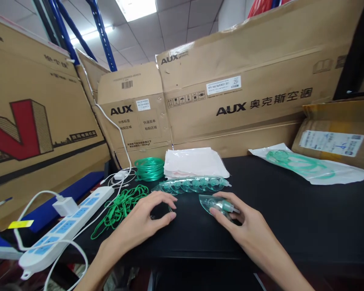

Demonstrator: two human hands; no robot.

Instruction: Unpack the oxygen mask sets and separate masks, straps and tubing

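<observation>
My right hand [241,212] is closed around a clear green plastic breathing mask [210,204], its connector [229,207] pointing right. To the left, my left hand [153,212] is curved, thumb and index finger bent toward each other. A small thin strip [170,209] shows between those fingertips; its kind is too small to make out. Behind both hands lies a row of nested green masks [194,184] on the black table. Green elastic cords [124,204] lie in a tangled heap beside my left hand.
Coiled green tubing [149,169] and a stack of white packets [195,161] stand farther back. A bagged mask with tubing [309,163] lies at the right. A white power strip [68,228] with cables runs along the left. Cardboard boxes [239,117] wall off the table [291,218].
</observation>
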